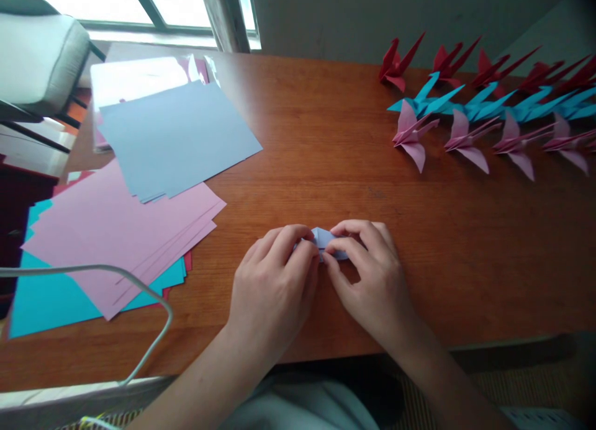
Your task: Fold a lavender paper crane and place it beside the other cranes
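Note:
Between my two hands, close to the table's front edge, is a small piece of folded paper (pixel 322 238), pale blue with crease lines. My left hand (pixel 275 275) has its fingers curled on the paper's left side and covers much of it. On the other side, my right hand (pixel 370 265) pinches the paper's right part with thumb and fingertips. Only the middle and upper tip of the folded paper show; the rest lies under my fingers.
Grey-blue sheets (pixel 181 138), pink sheets (pixel 125 231) and turquoise sheets (pixel 56 300) overlap at the left. A white cable (pixel 116 268) arcs over them. Rows of red (pixel 395 67), turquoise (pixel 426 101) and pink paper cranes (pixel 412 135) stand at the back right. A chair (pixel 41 64) is beyond.

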Demonstrator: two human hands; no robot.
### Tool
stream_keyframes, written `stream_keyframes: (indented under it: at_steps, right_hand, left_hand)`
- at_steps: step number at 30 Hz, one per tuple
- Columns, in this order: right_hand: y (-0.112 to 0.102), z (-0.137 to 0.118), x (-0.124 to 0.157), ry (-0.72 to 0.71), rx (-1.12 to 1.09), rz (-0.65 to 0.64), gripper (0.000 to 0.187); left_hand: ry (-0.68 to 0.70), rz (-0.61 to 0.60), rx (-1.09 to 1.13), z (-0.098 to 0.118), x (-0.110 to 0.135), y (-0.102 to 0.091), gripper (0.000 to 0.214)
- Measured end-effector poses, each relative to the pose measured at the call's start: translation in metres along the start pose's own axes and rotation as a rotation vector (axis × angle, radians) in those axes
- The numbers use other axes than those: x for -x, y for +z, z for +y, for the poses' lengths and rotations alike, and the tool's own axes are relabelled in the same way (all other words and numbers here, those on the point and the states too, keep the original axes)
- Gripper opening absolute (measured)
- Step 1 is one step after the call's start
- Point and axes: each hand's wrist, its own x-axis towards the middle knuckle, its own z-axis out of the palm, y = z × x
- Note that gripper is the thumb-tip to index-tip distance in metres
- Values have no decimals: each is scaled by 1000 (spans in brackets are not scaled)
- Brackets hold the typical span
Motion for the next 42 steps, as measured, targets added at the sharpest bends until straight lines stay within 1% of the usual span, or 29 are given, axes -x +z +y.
stream_keyframes:
  at_steps: [8,13,16,19,24,27,36,42]
  right_hand:
    - [-1,5,6,-21,9,22,30]
    - [-4,5,8,-26,1,52,34]
    - [-7,2,9,-62,-21,87,32]
    - [-8,0,9,-102,-25,76,26]
    - [-5,1,6,-34,-14,24,13]
    - [-2,2,4,-10,8,7,9]
    - [0,5,5,-7,26,-3,7]
    - [0,5,5,-3,17,-4,6]
  left_hand:
    - [-7,-16,-15,0,0,1,12]
    - [-10,-5,-6,1,1,1,12]
    - [-7,-1,-12,1,1,1,11]
    - [-6,0,-12,0,1,1,11]
    - [-14,-19,6,0,1,1,11]
    - [-15,-16,1,0,1,1,11]
    - [-7,-28,11,-3,3,4,13]
    - [11,-40,36,-5,7,1,29]
